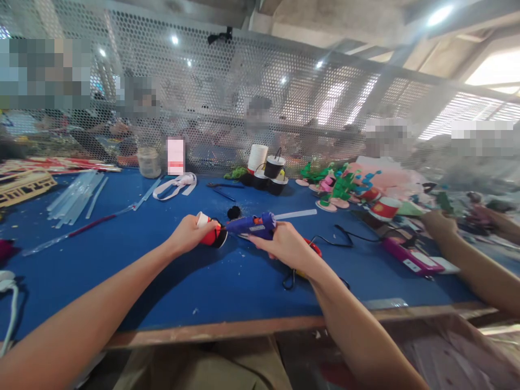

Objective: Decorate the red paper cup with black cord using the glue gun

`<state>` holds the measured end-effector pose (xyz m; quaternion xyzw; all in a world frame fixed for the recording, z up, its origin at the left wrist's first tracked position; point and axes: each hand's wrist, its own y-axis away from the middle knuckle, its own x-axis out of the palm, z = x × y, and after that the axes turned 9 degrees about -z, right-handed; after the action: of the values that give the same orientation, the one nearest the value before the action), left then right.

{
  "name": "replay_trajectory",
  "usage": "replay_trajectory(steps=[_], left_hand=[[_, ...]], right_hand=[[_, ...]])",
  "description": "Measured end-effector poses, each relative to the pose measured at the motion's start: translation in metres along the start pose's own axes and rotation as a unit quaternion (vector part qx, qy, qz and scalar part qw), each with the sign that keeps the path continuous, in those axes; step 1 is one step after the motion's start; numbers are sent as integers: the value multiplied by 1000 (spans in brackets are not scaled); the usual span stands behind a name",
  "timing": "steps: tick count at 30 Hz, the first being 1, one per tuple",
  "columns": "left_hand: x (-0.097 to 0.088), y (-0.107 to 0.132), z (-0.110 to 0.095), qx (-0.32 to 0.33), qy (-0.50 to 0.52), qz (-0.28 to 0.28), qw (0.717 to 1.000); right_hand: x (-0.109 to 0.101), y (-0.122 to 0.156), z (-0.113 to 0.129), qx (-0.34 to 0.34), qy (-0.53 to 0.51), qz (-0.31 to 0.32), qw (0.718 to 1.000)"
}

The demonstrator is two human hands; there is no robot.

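My left hand [187, 234] is closed round a small red paper cup [210, 236] with a white end and a black band. The cup lies tilted on its side, just above the blue table. My right hand [286, 244] grips a blue hot glue gun [254, 224], its nozzle pointing left at the cup's black band. Whether the nozzle touches the cup, I cannot tell. A clear glue stick [298, 214] extends from behind the gun. Just beyond the nozzle sits a fuzzy black clump [234, 212]. Red-and-yellow-handled tools [313, 249] lie partly hidden behind my right wrist.
Black-and-white cups [276, 168] and green craft figures [343, 187] stand along the back by a perforated metal screen [195, 97]. Glue sticks [77, 197] lie at left. A purple power strip [412, 255] with cords is at right, near another person's hand [441, 225].
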<state>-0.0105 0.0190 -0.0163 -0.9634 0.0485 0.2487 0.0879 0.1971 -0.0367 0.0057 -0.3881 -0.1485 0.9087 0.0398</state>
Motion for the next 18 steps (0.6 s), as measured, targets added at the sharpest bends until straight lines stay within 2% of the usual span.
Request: replay_trajectory(steps=[18], left_hand=[[-1, 4, -3, 38, 12, 6, 999]], right_hand=[[-4, 0, -2, 40, -18, 5, 999]])
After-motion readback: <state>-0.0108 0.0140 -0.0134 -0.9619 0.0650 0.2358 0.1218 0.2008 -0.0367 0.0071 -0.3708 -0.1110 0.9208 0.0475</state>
